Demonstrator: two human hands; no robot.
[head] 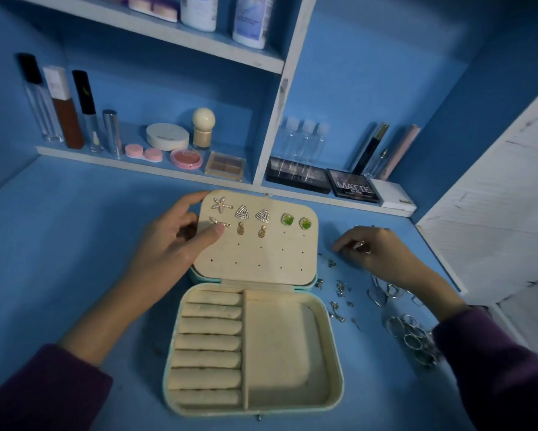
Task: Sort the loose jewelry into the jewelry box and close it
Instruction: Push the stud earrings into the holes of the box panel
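An open cream jewelry box (333, 362) lies on the blue table. Its base has padded ring rolls (210, 343) on the left and an empty tray on the right. Its earring panel (261, 256) stands tilted back and carries several earrings: a star, triangles, pineapples and green studs. My left hand (171, 241) grips the panel's left edge, thumb pressing on its face beside a gold earring (219, 222). My right hand (373, 250) hovers at the table to the right of the panel, fingers curled around a small silver piece (362, 245). Loose silver earrings (339, 293) and rings (414, 334) lie under and near my right forearm.
A low shelf (75, 152) behind the box holds cosmetics: bottles, compacts and eyeshadow palettes (353, 189). A white cabinet side (494, 213) stands at the right. Bare blue table surface (59, 259) lies left of the box.
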